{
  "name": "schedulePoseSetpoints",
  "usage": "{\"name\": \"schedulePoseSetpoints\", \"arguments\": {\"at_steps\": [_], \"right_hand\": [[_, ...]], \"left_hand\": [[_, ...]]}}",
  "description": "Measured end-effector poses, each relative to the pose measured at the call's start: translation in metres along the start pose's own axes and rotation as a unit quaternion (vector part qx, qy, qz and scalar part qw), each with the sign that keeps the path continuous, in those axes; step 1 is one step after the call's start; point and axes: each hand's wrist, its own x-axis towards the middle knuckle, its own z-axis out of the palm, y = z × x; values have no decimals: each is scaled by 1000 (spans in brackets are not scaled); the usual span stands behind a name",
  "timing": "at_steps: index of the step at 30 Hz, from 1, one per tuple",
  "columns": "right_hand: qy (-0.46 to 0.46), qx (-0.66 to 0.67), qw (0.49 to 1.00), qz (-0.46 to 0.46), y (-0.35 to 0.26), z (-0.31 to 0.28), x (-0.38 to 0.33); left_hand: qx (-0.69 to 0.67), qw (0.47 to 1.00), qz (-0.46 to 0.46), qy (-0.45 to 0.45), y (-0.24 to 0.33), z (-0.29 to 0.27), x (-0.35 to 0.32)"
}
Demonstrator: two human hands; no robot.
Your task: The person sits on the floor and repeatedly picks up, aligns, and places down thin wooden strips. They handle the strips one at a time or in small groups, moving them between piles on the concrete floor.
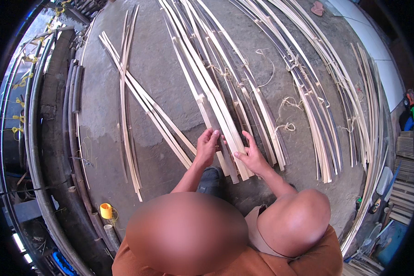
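Observation:
Long pale split bamboo strips lie fanned on a grey concrete floor in front of me. My left hand pinches the near ends of the middle bundle of strips, fingers curled over them. My right hand rests on the same bundle just to the right, fingers spread along a strip. My knees fill the lower part of the view, and a dark shoe shows below my left hand.
Crossed strips lie to the left and more bundles curve at the right, with loose fibre ties among them. Dark bamboo poles line the left edge. A yellow spool sits near my left knee. Stacked boards stand at the right.

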Motion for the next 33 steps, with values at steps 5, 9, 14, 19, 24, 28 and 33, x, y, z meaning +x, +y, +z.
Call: {"name": "schedulePoseSetpoints", "arguments": {"at_steps": [5,9,14,19,24,28,33], "right_hand": [[-32,19,998,60,7,-3,5],[-51,26,995,81,9,-7,6],[-56,23,995,74,9,-7,7],[-68,79,990,91,6,-7,3],[-69,100,988,92,2,-6,1],[-71,97,987,106,-1,-6,-1],[-54,-38,997,29,6,-6,4]], "left_hand": [[9,1000,15,17,-2,2,4],[62,997,6,46,4,6,2],[60,997,-4,43,15,4,8],[43,998,-19,36,27,10,1],[46,998,-25,28,29,8,2],[48,998,-28,26,34,15,-6],[74,996,-23,32,30,7,-1]]}}
